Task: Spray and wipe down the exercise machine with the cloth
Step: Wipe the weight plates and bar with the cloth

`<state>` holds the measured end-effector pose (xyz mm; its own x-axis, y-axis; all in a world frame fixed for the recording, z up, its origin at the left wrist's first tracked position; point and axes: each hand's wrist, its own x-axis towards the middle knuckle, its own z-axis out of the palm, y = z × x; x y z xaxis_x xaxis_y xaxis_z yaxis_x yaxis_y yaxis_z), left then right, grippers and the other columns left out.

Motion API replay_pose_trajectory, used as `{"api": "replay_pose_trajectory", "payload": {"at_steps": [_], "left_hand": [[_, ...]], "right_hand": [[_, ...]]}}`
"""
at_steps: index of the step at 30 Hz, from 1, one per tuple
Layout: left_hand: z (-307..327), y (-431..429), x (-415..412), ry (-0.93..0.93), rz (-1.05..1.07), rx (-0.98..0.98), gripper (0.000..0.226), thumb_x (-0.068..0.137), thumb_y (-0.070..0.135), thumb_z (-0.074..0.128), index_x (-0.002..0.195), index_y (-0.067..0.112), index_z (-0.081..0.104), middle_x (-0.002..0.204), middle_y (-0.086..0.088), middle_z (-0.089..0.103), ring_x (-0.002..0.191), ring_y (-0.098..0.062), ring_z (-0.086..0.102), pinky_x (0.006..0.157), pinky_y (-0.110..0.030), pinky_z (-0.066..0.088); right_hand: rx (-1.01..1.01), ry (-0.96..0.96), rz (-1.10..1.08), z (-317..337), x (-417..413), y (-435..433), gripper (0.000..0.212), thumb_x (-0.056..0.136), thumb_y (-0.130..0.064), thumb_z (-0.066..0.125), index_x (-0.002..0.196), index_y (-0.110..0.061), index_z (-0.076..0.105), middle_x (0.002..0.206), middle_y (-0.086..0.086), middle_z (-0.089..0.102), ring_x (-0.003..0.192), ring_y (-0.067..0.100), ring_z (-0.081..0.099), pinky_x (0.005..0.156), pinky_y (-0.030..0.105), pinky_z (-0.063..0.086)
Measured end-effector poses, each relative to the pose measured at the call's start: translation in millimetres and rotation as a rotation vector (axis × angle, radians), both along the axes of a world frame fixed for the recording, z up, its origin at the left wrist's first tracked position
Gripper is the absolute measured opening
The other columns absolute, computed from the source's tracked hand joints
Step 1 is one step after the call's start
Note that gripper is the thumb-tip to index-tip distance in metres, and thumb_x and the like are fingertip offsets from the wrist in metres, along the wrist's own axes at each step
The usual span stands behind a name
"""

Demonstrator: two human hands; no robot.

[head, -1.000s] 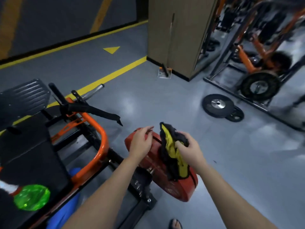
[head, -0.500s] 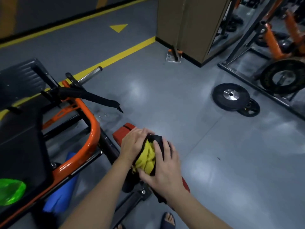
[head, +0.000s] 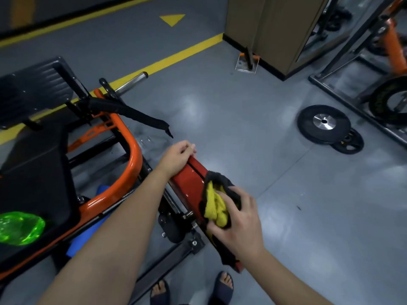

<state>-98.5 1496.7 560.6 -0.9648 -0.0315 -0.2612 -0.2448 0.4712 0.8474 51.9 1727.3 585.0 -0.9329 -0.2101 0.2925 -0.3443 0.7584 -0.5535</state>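
Pressing hard through a wadded cloth (head: 214, 204) onto the rim of the red plate (head: 188, 180): easy to skid off toward the black bracket (head: 174, 227) and bolts just beside it, scraping knuckles there. Could also rock or turn the plate if loose on its peg, hence probably the bracing grip. 2 feet in open sandals (head: 223, 285) near the plate's lower end, a bad place for anything heavy coming off. Likely to leave missed patches too, wiping with so small a bunch. Right hand (head: 240, 219): fingers curled round the cloth, pinning it to the plate's edge, forearm entering from lower right. Left hand (head: 179, 155): fingers hooked over the plate's far upper edge, forearm passing over the orange frame (head: 132, 150) of the exercise machine (head: 92, 137). Green translucent thing (head: 19, 227), perhaps the spray bottle, lying well apart on the black pad (head: 39, 164), untouched.
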Motion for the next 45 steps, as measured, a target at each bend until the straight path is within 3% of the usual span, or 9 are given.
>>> {"api": "replay_pose_trajectory", "payload": {"at_steps": [3,9,15,19,24,27,34,38,45], "left_hand": [[5.9,2.5,7.9,0.117,0.031,-0.245,0.027,0.103,0.044,0.047,0.099,0.027,0.068,0.099,0.011,0.074,0.096,-0.012,0.067,0.094,-0.043,0.053],[45.9,12.0,83.2,0.366,0.739,0.202,0.024,0.107,0.012,0.051,0.127,0.015,0.063,0.116,0.005,0.073,0.112,-0.002,0.066,0.096,-0.015,0.049],[63.7,8.4,99.0,0.302,0.579,0.035,0.026,0.105,0.007,0.05,0.122,0.016,0.068,0.113,0.01,0.07,0.103,0.013,0.062,0.083,-0.002,0.043],[62.6,7.2,83.4,0.224,0.377,-0.01,0.024,0.106,0.017,0.053,0.116,0.026,0.072,0.113,0.017,0.072,0.102,0.014,0.061,0.092,-0.02,0.051],[30.8,27.1,76.0,0.151,-0.133,-0.431,0.046,0.1,0.012,0.057,0.145,0.026,0.058,0.157,0.003,0.047,0.149,-0.011,0.034,0.124,-0.041,0.026],[21.2,26.3,79.9,0.158,-0.142,-0.368,0.043,0.103,0.03,0.05,0.146,0.036,0.053,0.16,0.01,0.041,0.152,-0.005,0.024,0.127,-0.043,0.017],[44.1,18.9,68.0,0.126,-0.064,-0.159,0.024,0.079,0.056,0.047,0.096,0.065,0.061,0.103,0.021,0.066,0.105,-0.01,0.062,0.1,-0.036,0.049],[35.4,19.5,67.4,0.087,-0.043,-0.262,0.051,0.09,0.057,0.044,0.131,0.031,0.062,0.136,0.008,0.062,0.127,-0.016,0.056,0.114,-0.045,0.039],[32.1,26.1,72.5,0.091,-0.057,-0.388,0.036,0.105,0.053,0.045,0.136,0.037,0.054,0.154,0.009,0.048,0.144,-0.017,0.038,0.122,-0.048,0.023]], "right_hand": [[0.075,-0.011,-0.05,1.9,-12.3,-13.3,0.061,0.068,-0.052,0.068,0.123,-0.025,0.07,0.129,0.006,0.058,0.11,0.032,0.055,0.088,0.042,0.053],[0.281,-0.118,-0.099,16.5,-76.5,-81.4,0.056,0.071,-0.061,0.064,0.115,-0.028,0.066,0.116,0.005,0.058,0.096,0.036,0.055,0.073,0.044,0.05],[0.296,-0.257,0.039,32.9,-94.1,-96.7,0.059,0.081,-0.059,0.063,0.132,-0.03,0.057,0.131,0.004,0.047,0.113,0.036,0.047,0.089,0.045,0.045],[0.125,-0.089,0.015,18.6,-42.3,-44.6,0.059,0.068,-0.057,0.064,0.12,-0.029,0.065,0.126,0.002,0.054,0.105,0.033,0.051,0.077,0.046,0.054],[0.196,-0.017,-0.079,1.4,-22.5,-22.7,0.057,0.065,-0.06,0.06,0.108,-0.023,0.062,0.114,0.006,0.056,0.094,0.034,0.054,0.072,0.046,0.053],[0.298,0.004,-0.139,6.9,-40.5,-49.0,0.055,0.067,-0.062,0.061,0.102,-0.019,0.059,0.104,0.008,0.057,0.086,0.034,0.054,0.064,0.043,0.05],[0.259,-0.057,-0.108,17.5,-61.4,-66.4,0.053,0.069,-0.06,0.063,0.107,-0.022,0.06,0.105,0.004,0.054,0.089,0.033,0.052,0.068,0.041,0.047],[0.109,-0.075,-0.066,8.3,-26.3,-27.1,0.059,0.067,-0.061,0.059,0.115,-0.026,0.06,0.122,0.002,0.054,0.101,0.032,0.051,0.078,0.043,0.052],[0.253,-0.011,-0.184,-18.8,15.1,-1.0,0.068,0.058,-0.055,0.084,0.108,-0.016,0.062,0.116,0.012,0.057,0.098,0.037,0.054,0.078,0.047,0.053]]}}
